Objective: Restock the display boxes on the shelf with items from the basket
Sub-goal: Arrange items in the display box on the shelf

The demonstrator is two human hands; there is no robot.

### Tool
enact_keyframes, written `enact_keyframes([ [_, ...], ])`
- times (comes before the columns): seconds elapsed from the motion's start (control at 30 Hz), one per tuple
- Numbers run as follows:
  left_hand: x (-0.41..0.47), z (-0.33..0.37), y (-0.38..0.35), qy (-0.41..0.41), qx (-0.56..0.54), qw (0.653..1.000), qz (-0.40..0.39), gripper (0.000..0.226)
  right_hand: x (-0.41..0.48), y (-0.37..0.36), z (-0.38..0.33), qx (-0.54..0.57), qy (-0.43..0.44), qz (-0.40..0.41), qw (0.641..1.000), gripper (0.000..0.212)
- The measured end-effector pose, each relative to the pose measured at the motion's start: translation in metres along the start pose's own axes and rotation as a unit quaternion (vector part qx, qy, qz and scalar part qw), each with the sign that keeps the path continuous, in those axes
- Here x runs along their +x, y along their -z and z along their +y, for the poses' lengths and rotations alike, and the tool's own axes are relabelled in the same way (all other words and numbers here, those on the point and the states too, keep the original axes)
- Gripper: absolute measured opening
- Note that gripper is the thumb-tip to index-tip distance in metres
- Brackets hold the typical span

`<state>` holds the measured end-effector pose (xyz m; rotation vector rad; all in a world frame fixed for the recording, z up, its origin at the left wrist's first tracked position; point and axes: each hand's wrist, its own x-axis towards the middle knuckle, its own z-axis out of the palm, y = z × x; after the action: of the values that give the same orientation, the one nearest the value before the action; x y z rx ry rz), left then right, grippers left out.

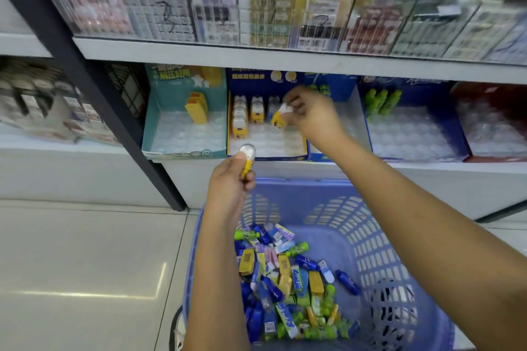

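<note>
Display boxes sit in a row on the lower shelf [427, 169]: teal box [182, 148], yellow-edged box [268, 151], blue box [413, 137], red box [496, 125]. Right hand [310, 114] is over the yellow-edged box, fingers pinching a yellow-white item [279, 119], tilted, just above the clear tray. Yellow-white pieces [239, 120] stand at that box's back left. Left hand [228, 188] is in front of the same box's front edge, above the basket [385, 236], thumb and fingers gripping a second yellow-white item [247, 158] upright. Blue basket is on the floor [85, 251] below the shelf, with mixed loose items [285, 279] piled in its bottom: blue, green, yellow
</note>
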<state>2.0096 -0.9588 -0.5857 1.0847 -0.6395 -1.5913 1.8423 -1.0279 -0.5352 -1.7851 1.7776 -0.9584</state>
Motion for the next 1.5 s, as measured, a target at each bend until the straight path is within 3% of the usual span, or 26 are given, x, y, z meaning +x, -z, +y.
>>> enact_keyframes([
  [0.23,0.005,0.002,0.003,-0.048,0.057,0.997,0.035,0.019,0.026,-0.033,-0.007,-0.102,0.073,-0.075,0.989,0.029],
  [0.47,0.014,-0.003,0.000,-0.079,0.054,0.994,0.048,0.016,0.032,-0.049,0.003,-0.120,0.087,-0.045,0.988,0.028],
  [0.6,0.013,-0.006,0.002,-0.089,0.101,0.990,0.048,0.017,0.029,-0.042,-0.002,-0.158,0.085,-0.079,0.981,0.034],
  [0.7,0.011,-0.006,0.003,-0.118,0.152,0.980,0.051,0.022,0.005,-0.035,-0.015,-0.066,0.085,-0.052,0.993,0.037],
  [0.8,0.010,-0.003,0.002,-0.157,0.179,0.970,0.043,0.023,-0.029,-0.029,-0.026,0.104,0.049,-0.121,0.986,0.028],
  [0.9,0.008,0.001,-0.002,-0.174,0.180,0.968,0.017,0.030,-0.040,-0.025,-0.026,0.149,0.033,-0.118,0.981,0.023],
  [1.0,0.008,-0.001,-0.006,-0.223,0.318,0.921,0.034,0.043,-0.028,-0.021,-0.020,0.137,0.032,-0.040,0.989,0.024],
  [1.1,0.011,-0.010,-0.009,-0.226,0.546,0.806,-0.001,0.045,-0.010,-0.022,-0.011,0.076,0.050,0.019,0.996,0.024],
  [1.17,0.011,-0.018,-0.012,-0.187,0.626,0.756,-0.036,0.049,-0.003,-0.028,-0.006,0.018,0.079,0.008,0.997,0.024],
  [1.3,0.011,-0.021,-0.015,-0.182,0.634,0.750,-0.037,0.056,0.005,-0.041,-0.001,-0.081,0.126,-0.042,0.988,0.026],
  [1.5,0.015,-0.021,-0.009,-0.188,0.626,0.756,-0.039,0.054,0.008,-0.042,-0.002,-0.136,0.151,-0.084,0.975,0.029],
])
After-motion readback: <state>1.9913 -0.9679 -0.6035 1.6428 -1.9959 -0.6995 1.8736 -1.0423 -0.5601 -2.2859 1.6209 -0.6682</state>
